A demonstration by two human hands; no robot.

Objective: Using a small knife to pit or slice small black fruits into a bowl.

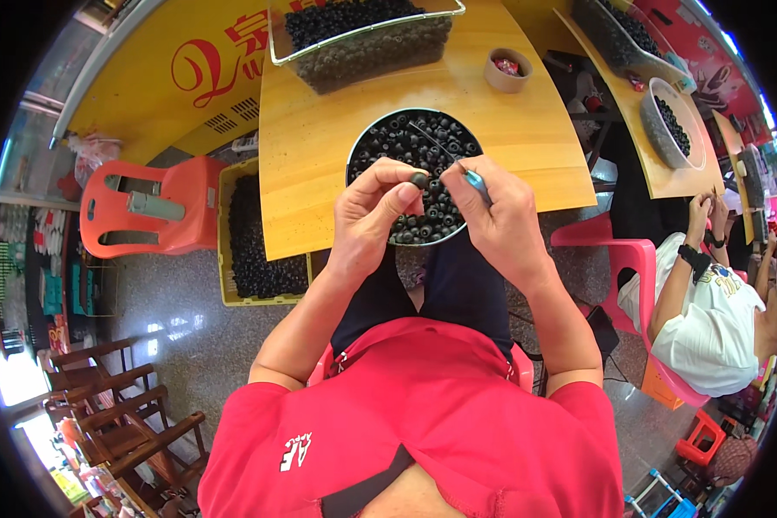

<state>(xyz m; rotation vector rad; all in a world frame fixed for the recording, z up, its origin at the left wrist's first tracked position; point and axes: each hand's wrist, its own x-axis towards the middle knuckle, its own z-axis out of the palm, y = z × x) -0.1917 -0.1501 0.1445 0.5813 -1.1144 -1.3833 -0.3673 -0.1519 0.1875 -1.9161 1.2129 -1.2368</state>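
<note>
Over bowl (414, 110): ball (419, 180) pinched by left hand (371, 211), fingertips nearly together; tool (476, 180) clasped by curled right hand (499, 211); ball best steadied.

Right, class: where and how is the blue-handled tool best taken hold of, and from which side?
Probably by the blue handle, from the right, where the right hand grips it: it is the thicker part, while the thin shaft points forward and left over the bowl of dark round pieces.
</note>
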